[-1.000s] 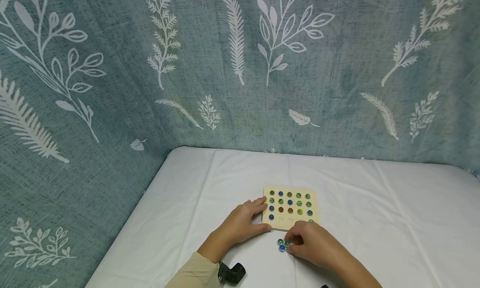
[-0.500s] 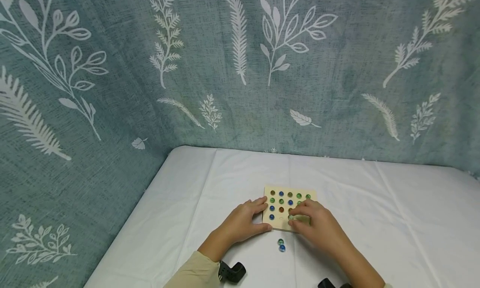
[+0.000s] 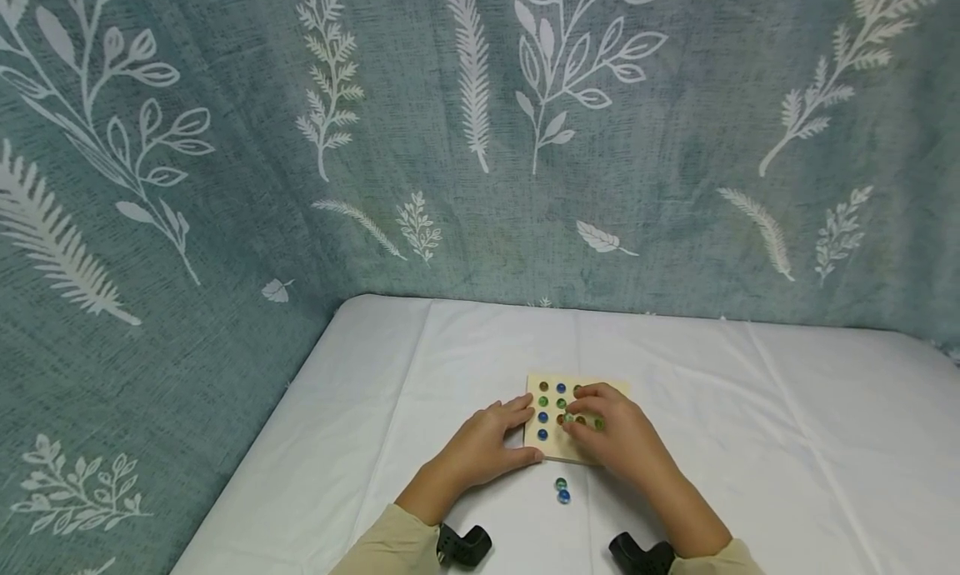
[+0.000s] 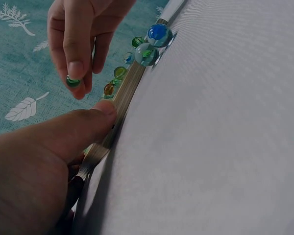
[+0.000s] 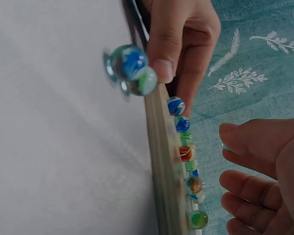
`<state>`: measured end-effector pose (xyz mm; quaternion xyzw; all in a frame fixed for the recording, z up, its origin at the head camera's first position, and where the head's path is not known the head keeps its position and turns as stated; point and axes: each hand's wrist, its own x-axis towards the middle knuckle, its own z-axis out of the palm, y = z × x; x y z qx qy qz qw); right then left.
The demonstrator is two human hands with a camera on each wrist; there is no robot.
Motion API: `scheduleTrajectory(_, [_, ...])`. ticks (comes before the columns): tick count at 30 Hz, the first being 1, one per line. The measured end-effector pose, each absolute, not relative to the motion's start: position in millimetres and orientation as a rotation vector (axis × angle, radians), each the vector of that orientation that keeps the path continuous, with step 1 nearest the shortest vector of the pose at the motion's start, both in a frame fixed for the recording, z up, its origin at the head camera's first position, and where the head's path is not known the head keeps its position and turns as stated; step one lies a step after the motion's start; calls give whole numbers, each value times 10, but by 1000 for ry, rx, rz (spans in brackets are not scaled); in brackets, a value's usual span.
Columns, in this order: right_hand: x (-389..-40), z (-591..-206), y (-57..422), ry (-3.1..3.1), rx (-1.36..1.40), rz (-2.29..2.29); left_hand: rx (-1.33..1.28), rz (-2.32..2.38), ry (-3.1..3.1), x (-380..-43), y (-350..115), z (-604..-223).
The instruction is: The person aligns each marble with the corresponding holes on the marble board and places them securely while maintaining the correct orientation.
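A square wooden board (image 3: 546,448) lies on the white cloth, several blue, green and amber marbles seated in its holes. My left hand (image 3: 527,429) holds the board's left edge, thumb (image 4: 95,122) pressed on the near side. My right hand (image 3: 570,417) hovers over the board's middle and pinches a green marble (image 4: 72,81) between thumb and fingertips. Two loose marbles, one green (image 3: 560,483) and one blue (image 3: 564,497), sit on the cloth just in front of the board. The right hand hides the board's right half in the head view.
The white-covered table (image 3: 735,408) stretches to both sides, its left edge dropping off near the curtain. A teal leaf-print curtain (image 3: 480,142) closes the back and left. Black wrist cameras (image 3: 463,546) sit at both sleeves.
My right hand left the loose marbles with a green one and moved up over the board, then a little left. Two loose marbles stay on the cloth. The left hand has not moved.
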<state>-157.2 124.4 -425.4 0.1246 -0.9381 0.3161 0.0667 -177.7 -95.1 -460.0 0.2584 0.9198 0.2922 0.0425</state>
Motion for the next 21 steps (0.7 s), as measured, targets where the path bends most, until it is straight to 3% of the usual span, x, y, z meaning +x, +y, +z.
scheduleTrajectory(21, [-1543, -4371, 1223, -2846, 507, 803, 771, 903, 2799, -1776, -941, -4597])
